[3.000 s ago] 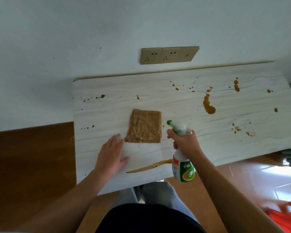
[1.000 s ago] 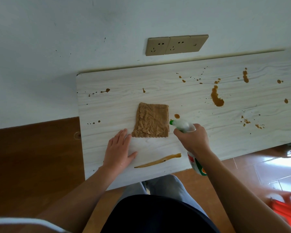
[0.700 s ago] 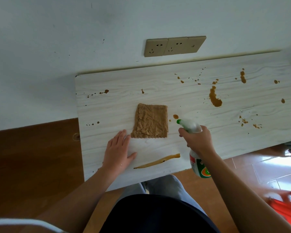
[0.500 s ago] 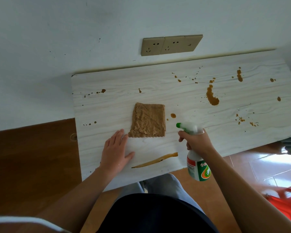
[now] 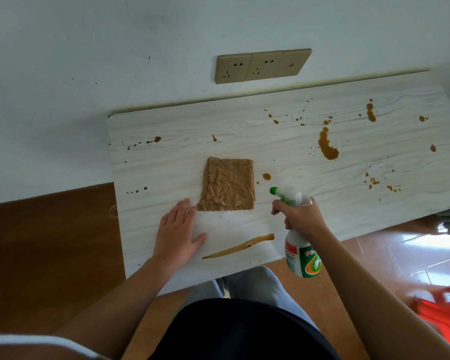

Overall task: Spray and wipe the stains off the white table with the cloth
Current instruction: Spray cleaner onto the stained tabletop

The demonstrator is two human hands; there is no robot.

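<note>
The white table [image 5: 283, 141] stands against the wall, spattered with brown stains [image 5: 327, 148], and the brown cloth [image 5: 227, 185] lies flat near its middle. The left hand [image 5: 178, 233] rests palm down, fingers slightly spread, fingertips just beside the cloth's near-left corner. The right hand [image 5: 300, 216] is clenched on the spray bottle [image 5: 300, 252], whose green nozzle points toward the cloth's right edge.
</note>
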